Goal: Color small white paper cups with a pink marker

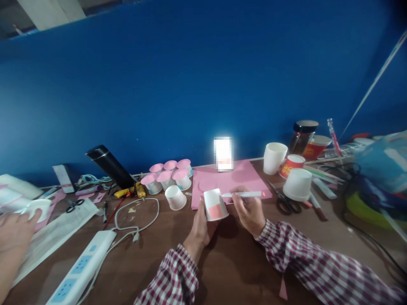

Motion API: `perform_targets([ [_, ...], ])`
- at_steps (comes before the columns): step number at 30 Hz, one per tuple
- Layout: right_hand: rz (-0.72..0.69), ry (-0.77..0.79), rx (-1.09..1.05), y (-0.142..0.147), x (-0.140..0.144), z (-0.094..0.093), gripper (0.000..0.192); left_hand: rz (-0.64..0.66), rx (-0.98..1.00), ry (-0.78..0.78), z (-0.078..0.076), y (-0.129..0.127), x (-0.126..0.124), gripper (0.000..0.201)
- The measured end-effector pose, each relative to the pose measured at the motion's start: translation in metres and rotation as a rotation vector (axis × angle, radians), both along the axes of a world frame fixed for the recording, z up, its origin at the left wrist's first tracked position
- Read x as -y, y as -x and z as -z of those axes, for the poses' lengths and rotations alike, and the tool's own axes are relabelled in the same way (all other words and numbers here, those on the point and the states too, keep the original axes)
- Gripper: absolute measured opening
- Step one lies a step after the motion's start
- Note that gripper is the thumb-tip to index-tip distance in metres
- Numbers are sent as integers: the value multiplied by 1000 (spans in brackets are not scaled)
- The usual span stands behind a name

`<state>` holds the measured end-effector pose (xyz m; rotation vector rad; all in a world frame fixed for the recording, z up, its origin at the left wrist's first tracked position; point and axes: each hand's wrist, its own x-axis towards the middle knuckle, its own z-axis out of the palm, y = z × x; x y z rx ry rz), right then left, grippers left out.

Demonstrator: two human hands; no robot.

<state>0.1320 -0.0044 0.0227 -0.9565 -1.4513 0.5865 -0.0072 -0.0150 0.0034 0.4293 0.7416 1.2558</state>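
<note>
At lower centre of the frame, a white paper cup [215, 205] is being gripped by the closed left hand [201, 226] and a white marker [243, 194] pinched by the right hand [251, 209], above a cluttered brown table [152, 258] being backed by a blue wall [190, 84].

Both arms wore long sleeves [318, 264] in a red, white and dark checked pattern, cuffs ending at the wrists; the hands were bare.
</note>
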Motion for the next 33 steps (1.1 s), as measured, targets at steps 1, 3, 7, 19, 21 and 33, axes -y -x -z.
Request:
perform_targets([
  [1, 2, -5, -8, 0, 0, 0, 16, -3, -4, 1, 0, 0, 0, 47],
  [3, 4, -14, -27, 0, 1, -1, 16, -13, -21, 6, 1, 1, 0, 48],
  [7, -7, -13, -44, 0, 1, -1, 16, -8, -39, 3, 3, 2, 0, 52],
  [19, -46, 15, -56, 1, -1, 4, 16, 18, -8, -5, 3, 0, 0, 52],
  [21, -45, 14, -58, 1, -1, 4, 16, 10, -9, -6, 1, 0, 0, 51],
  [33, -42, 4, -33, 1, 0, 2, 16, -15, -33, 9, 0, 0, 1, 47],
])
